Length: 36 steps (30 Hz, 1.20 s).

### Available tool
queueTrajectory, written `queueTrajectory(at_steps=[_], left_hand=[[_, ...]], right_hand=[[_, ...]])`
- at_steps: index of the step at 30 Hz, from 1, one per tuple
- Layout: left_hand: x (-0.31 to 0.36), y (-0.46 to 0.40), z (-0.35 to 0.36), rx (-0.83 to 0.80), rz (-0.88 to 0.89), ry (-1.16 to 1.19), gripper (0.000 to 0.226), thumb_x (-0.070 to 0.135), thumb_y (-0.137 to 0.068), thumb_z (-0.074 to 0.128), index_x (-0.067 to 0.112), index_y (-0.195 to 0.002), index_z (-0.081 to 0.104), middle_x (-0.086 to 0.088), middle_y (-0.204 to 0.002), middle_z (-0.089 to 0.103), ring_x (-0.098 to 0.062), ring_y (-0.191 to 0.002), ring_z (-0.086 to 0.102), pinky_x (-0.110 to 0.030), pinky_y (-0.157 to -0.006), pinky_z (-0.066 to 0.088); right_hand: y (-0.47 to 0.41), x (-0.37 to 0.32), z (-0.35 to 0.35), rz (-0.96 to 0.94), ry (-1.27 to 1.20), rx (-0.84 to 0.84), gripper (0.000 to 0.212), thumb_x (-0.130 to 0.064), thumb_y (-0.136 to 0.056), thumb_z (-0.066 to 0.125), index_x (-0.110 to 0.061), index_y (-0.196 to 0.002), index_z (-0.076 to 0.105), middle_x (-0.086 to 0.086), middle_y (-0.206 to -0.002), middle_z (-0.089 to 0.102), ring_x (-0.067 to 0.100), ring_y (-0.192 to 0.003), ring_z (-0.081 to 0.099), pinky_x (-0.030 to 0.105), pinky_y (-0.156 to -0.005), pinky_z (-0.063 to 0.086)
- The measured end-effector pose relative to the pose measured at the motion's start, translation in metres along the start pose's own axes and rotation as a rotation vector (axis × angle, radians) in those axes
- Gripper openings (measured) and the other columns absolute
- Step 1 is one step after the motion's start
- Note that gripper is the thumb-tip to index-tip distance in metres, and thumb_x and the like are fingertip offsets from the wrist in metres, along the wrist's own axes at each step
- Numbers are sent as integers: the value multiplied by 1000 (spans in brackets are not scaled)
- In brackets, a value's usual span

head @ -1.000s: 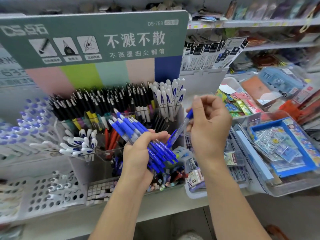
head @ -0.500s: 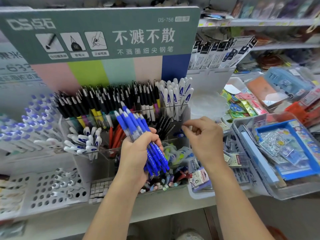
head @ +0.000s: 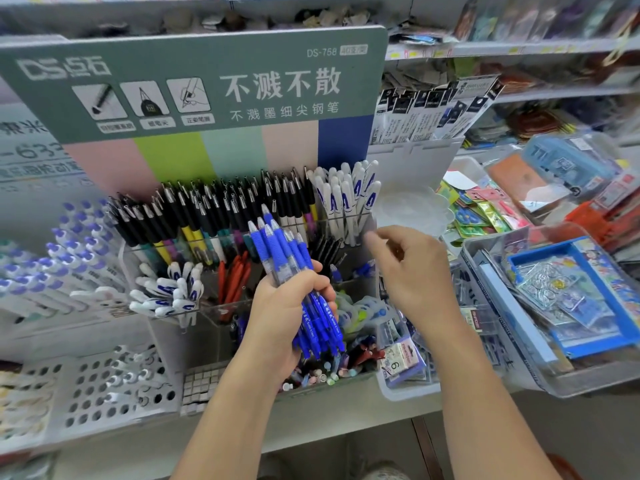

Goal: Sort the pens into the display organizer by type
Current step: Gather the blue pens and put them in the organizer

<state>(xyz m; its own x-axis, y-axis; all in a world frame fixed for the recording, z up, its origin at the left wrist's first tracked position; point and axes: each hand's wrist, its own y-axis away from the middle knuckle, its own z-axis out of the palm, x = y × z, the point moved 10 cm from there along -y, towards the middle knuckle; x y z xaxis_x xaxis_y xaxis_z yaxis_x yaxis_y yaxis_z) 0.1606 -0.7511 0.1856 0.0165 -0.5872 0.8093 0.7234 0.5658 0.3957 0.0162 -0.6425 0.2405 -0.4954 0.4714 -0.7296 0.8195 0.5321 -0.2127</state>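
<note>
My left hand (head: 287,317) grips bundle of blue pens (head: 294,271), unsorted, over organizer (head: 346,261). Right hand (head: 412,271) loosely curled, holding nothing, beside white pens (head: 346,199). I judge sorting midway: black pens (head: 214,209), white rows slotted; bundle left.

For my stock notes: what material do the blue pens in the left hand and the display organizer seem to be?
Blue pens: likely plastic, clear glossy barrels with matte blue ribbed grips that look rubbery. Left hand grips them. Display organizer: clear, hard plastic, perhaps acrylic; pens show through its walls, and the edges catch light.
</note>
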Motion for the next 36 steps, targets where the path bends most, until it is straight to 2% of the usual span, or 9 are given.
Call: queueTrajectory(at_steps=[3,6,12,16,19,23,27,30,36], left_hand=[[-6,3,10,-77,-63,16,14,-5,-85,56,5,-94,54,-12,-60,55,-21,-49,50,-30,-47,49],[-9,8,23,-166,-103,-28,13,-9,-87,50,4,-91,52,-16,-60,55,-23,-47,51,-28,-44,48],[-13,9,18,-139,-90,-73,14,-8,-90,49,3,-90,59,-20,-69,62,-26,-53,58,-29,-47,51],[-14,7,17,-74,-87,105,11,-3,-84,58,8,-88,57,-23,-78,67,-29,-60,66,-33,-52,56],[-9,5,9,28,-51,218,15,-2,-91,54,11,-84,52,-21,-79,71,-29,-63,71,-34,-53,58],[3,3,-13,183,54,194,28,-2,-93,54,12,-69,58,-8,-56,61,-24,-53,65,-31,-52,56],[3,4,-24,228,55,149,19,2,-93,60,11,-77,52,-5,-55,56,-19,-49,62,-30,-49,55],[-2,5,-23,203,19,135,19,6,-93,63,10,-78,54,-5,-57,57,-18,-49,60,-30,-49,55],[-1,6,-19,155,18,111,20,9,-93,66,10,-78,53,-6,-59,56,-18,-49,59,-29,-47,53]], right_hand=[[3,-14,7,92,-248,-187,34,-40,-98,61,-14,-82,76,-2,-66,67,13,-58,54,33,-60,45],[19,-31,39,203,-547,-433,14,-21,-92,71,-9,-92,79,0,-74,72,4,-58,59,18,-57,47],[25,-18,45,334,-640,-352,12,-10,-90,73,-7,-79,74,-4,-56,63,10,-49,53,21,-48,45],[22,-17,32,342,-725,-145,17,-8,-95,65,-6,-78,65,1,-51,54,20,-43,53,26,-40,44],[15,-25,7,225,-820,28,16,-4,-98,59,-4,-83,62,4,-54,55,14,-41,46,25,-38,41],[12,-16,-41,52,-776,348,15,-4,-99,59,-9,-85,61,3,-63,61,18,-48,54,33,-45,50],[18,5,-60,7,-561,512,8,-7,-96,62,-12,-91,61,3,-75,67,16,-61,67,40,-56,61],[15,14,-43,2,-361,428,15,-10,-93,66,-22,-101,61,-1,-81,72,13,-71,72,37,-64,63],[12,15,-1,-39,-120,206,11,-10,-87,77,-19,-94,74,-14,-78,65,1,-68,64,5,-65,47]])
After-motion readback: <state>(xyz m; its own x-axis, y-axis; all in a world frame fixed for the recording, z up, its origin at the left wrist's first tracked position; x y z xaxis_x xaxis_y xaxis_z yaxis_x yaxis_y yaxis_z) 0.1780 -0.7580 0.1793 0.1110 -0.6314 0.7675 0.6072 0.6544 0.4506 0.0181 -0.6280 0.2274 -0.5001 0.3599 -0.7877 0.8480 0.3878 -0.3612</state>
